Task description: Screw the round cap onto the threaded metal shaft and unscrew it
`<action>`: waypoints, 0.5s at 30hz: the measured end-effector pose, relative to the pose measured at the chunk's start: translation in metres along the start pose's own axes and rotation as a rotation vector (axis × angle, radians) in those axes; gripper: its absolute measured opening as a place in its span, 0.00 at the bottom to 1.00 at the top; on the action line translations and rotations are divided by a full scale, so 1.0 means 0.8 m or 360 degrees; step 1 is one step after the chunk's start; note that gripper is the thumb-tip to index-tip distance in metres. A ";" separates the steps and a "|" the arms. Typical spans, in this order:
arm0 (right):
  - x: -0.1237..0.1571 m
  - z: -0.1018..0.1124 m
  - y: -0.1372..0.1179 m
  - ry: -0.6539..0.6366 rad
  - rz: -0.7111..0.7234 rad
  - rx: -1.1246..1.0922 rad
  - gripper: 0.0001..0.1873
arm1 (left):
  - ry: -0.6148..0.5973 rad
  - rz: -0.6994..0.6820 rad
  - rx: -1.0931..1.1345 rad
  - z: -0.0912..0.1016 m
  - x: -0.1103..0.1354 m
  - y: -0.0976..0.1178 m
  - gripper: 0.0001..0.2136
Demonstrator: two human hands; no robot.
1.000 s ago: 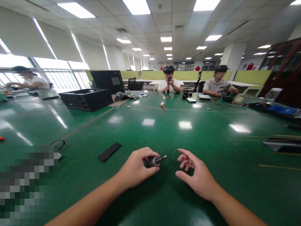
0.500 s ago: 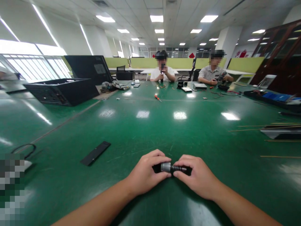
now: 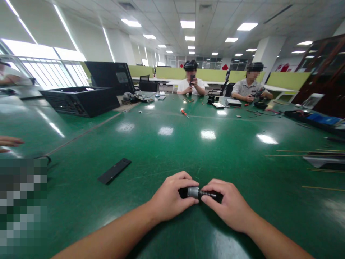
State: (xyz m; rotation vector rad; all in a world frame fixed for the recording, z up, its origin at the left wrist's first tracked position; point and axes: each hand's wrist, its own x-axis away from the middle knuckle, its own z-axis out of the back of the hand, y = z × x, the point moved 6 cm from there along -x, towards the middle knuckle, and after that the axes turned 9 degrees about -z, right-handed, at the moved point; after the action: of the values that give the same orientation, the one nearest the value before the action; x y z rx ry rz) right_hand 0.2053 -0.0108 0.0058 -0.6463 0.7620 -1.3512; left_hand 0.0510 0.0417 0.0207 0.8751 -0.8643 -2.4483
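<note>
In the head view, my left hand (image 3: 171, 198) is closed around a grey metal collar with a black end (image 3: 193, 192), thumb below and fingers above. Beside it my right hand (image 3: 230, 207) pinches a black ribbed shaft (image 3: 208, 194) that looks like a spring or thread. Collar and shaft lie in one line, their ends meeting or nearly so; I cannot tell whether they are joined. Both are held low over the green table (image 3: 161, 154). My palms hide part of each piece. Left of my hands lies a flat black strip (image 3: 115, 171).
A black computer case (image 3: 81, 102) stands at the far left. An orange screwdriver (image 3: 184, 113) lies mid-table. Thin brass-coloured rods (image 3: 323, 187) lie at the right, near a dark tray (image 3: 312, 120). Two people sit opposite; another person's hand (image 3: 10, 141) shows at the left edge.
The view has swung slightly left, so the background sits further right. Another person's hand has come in at the left edge. My hands keep nearly the same hold.
</note>
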 end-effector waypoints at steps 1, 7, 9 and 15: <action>0.000 0.001 -0.001 0.0003 0.0006 0.0003 0.05 | 0.0001 -0.0002 -0.0004 0.000 0.000 0.000 0.15; 0.001 0.001 -0.001 0.0026 0.0024 0.0008 0.05 | -0.0009 0.0006 -0.0025 -0.001 -0.001 0.000 0.14; 0.001 0.001 -0.001 0.0036 0.0027 0.0005 0.05 | -0.0012 0.0014 -0.0034 -0.001 -0.001 0.000 0.14; 0.002 0.002 -0.002 0.0052 0.0033 0.0001 0.06 | -0.0030 0.0030 -0.0046 -0.002 -0.001 0.002 0.13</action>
State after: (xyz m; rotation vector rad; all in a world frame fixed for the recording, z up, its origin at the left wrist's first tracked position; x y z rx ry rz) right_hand 0.2058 -0.0127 0.0078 -0.6154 0.7922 -1.3461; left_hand 0.0524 0.0402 0.0213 0.8314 -0.8377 -2.4504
